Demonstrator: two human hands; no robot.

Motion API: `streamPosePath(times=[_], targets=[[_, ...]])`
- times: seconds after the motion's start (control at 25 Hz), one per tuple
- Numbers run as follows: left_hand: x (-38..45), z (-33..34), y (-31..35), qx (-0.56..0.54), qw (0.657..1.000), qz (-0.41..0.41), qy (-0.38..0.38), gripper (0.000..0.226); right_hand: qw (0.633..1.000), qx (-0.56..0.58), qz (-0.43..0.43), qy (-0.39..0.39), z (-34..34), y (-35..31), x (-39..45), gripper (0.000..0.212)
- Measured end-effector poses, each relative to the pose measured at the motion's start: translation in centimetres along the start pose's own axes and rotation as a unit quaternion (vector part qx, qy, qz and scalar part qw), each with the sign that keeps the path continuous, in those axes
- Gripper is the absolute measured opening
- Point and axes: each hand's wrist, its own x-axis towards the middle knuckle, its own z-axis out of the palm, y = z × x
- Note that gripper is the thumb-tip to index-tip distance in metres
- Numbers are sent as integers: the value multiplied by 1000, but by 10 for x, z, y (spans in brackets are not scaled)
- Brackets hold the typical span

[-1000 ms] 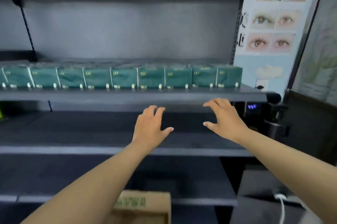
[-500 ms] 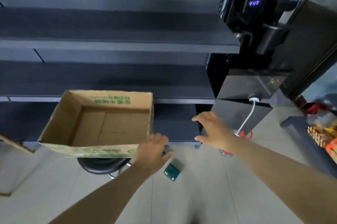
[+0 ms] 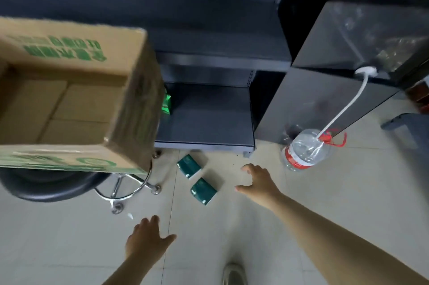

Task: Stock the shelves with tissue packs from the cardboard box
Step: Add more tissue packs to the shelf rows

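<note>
Box [image 3: 76, 99] showing bare cardboard inside, tissue packs [image 3: 188, 166] on floor, both hands' fingers spread, holding nothing

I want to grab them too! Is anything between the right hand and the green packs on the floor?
Nothing visible. The right hand hovers open beside the two dark green tissue packs on bare pale tiles.

Cardboard box [image 3: 69, 99] sits on the stool [image 3: 46, 182] at left, and two tissue packs [image 3: 188, 166] lie on the floor [image 3: 348, 203] before the bottom shelf [image 3: 204, 127]. Water bottle [image 3: 304, 150] stands right of them, beside the cabinet [image 3: 313, 103].
</note>
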Motion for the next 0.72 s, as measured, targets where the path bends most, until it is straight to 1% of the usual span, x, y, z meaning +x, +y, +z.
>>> streamPosePath(times=[0.08,0.16,0.28,0.4,0.48,0.56,0.64,0.72], targets=[[55,53,-9,3,1000,-30,-1,64,998,46,41,9,60,42,48,59],[112,105,-14,13,999,-44,-2,66,996,61,66,1,122,78,96,64],[194,188,-17,47,998,-34,-5,72,997,32,55,-38,206,117,166,72],[262,253,-25,94,995,-1,11,83,998,-6,39,-54,268,138,227,70],[292,282,-29,89,995,14,47,88,998,-30,30,-52,300,149,257,66],[314,297,-32,73,994,27,72,89,997,-29,31,-57,324,157,277,64],[325,308,-36,63,995,31,70,90,997,-34,26,-65,339,162,286,66],[327,315,-41,79,994,34,69,92,997,-32,25,-70,349,164,289,69]])
